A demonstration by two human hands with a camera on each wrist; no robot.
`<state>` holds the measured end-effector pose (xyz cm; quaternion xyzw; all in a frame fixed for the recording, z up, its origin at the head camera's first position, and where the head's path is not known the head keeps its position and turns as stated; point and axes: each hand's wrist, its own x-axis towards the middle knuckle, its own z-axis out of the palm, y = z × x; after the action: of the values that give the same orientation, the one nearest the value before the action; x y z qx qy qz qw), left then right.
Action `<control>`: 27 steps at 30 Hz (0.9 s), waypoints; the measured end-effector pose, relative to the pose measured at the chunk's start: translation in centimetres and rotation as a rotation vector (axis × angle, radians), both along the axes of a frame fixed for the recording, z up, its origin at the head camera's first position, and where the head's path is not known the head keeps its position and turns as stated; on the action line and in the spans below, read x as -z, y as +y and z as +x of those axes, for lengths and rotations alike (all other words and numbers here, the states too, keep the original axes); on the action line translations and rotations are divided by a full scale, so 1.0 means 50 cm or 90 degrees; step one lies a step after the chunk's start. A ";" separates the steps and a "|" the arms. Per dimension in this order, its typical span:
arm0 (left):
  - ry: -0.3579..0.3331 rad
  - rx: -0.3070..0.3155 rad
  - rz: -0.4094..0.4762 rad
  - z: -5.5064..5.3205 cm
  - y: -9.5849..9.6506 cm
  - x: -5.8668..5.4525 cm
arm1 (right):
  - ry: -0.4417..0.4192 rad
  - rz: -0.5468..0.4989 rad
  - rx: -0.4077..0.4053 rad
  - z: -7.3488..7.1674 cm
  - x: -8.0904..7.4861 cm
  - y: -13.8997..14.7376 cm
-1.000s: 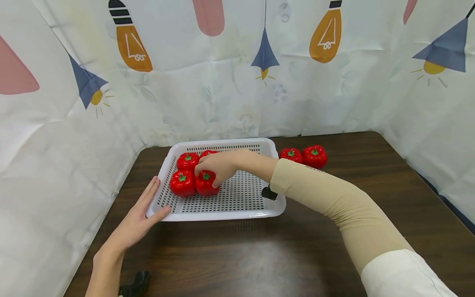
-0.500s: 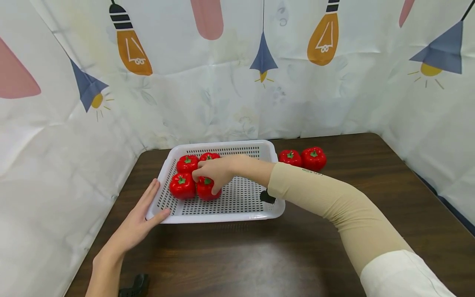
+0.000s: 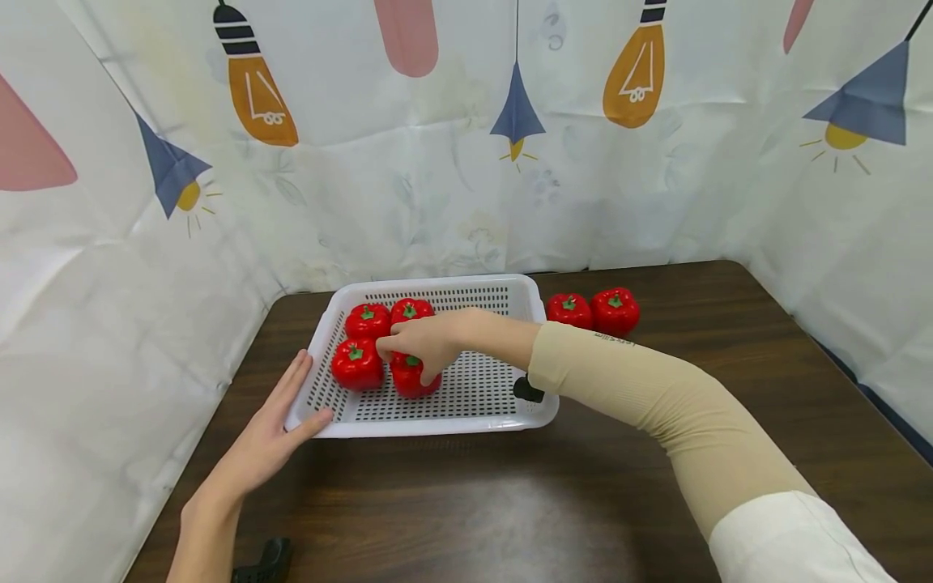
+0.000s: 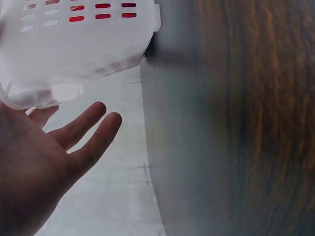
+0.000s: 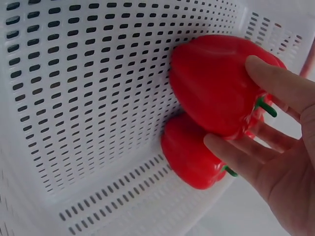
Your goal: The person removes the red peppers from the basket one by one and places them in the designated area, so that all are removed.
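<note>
One right hand [image 3: 428,342] holds a pepper [image 3: 412,385], its sleeve lettering [image 3: 615,338] illegible.

Red peppers [image 3: 357,368]: six visible, four inside one basket [image 3: 437,426], two on one table [image 3: 466,510]. Hands: two, one left hand [image 3: 268,441], one right hand [image 3: 430,338]. Sleeves [image 3: 656,385]: two, one beige, one white. Black objects [image 3: 266,561]: two, type unclear. Printed on the cloth [image 3: 350,202]: two orange bulbs [image 3: 634,77], three blue lamps [image 3: 517,109], three pink shapes [image 3: 406,36].
</note>
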<state>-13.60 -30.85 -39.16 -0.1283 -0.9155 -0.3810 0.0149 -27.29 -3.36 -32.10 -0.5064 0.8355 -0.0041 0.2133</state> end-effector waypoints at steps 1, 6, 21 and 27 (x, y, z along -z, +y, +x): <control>0.001 0.000 0.001 0.000 0.001 0.000 | -0.003 0.004 0.001 0.000 0.000 0.002; 0.001 0.002 0.009 0.000 0.004 0.001 | -0.004 0.015 -0.007 0.005 -0.007 0.013; -0.007 -0.009 -0.001 0.000 0.004 -0.001 | 0.018 0.008 -0.049 0.028 -0.075 0.056; 0.002 -0.004 0.007 0.000 0.006 0.000 | 0.054 -0.003 -0.062 0.040 -0.093 0.090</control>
<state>-13.58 -30.54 -39.14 -0.1263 -0.9136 -0.3860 0.0184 -25.31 1.12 -27.47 -0.5467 0.8180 0.0258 0.1769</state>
